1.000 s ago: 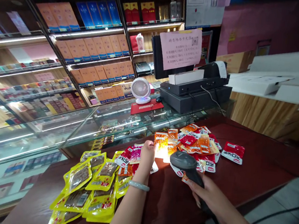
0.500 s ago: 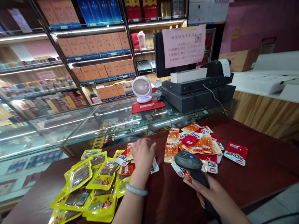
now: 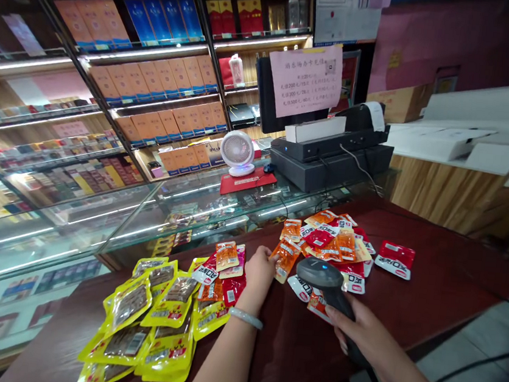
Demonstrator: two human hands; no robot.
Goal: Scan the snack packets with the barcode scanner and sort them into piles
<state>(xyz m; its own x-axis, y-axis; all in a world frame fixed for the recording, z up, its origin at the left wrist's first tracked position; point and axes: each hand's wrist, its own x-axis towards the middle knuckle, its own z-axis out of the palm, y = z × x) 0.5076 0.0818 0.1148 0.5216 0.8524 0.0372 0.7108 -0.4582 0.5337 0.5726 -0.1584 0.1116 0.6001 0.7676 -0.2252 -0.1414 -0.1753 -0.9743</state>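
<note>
My right hand [image 3: 354, 325] is wrapped round the handle of a black barcode scanner [image 3: 322, 275], its head pointing left over the counter. With fingers closed at its edge, my left hand [image 3: 261, 274] grips an orange snack packet [image 3: 285, 259] at the left side of a pile of red, orange and white snack packets [image 3: 329, 239]. Left of my left wrist lies a smaller group of red and orange packets [image 3: 227, 255]. They rest partly on a heap of yellow snack bags [image 3: 168, 304] with brown contents. One red and white packet [image 3: 394, 259] lies apart at the right.
The dark red counter [image 3: 435, 297] borders a glass display case [image 3: 141, 221]. Behind stand a white fan [image 3: 237, 151] on a red mat, a monitor with a pink sign [image 3: 304, 80] and a black cash drawer [image 3: 326, 165]. A cable hangs at the right.
My left hand has moved right, from above the smaller packet group to the orange packet by the larger pile. The scanner in my right hand stays nearly where it was. The view has shifted slightly.
</note>
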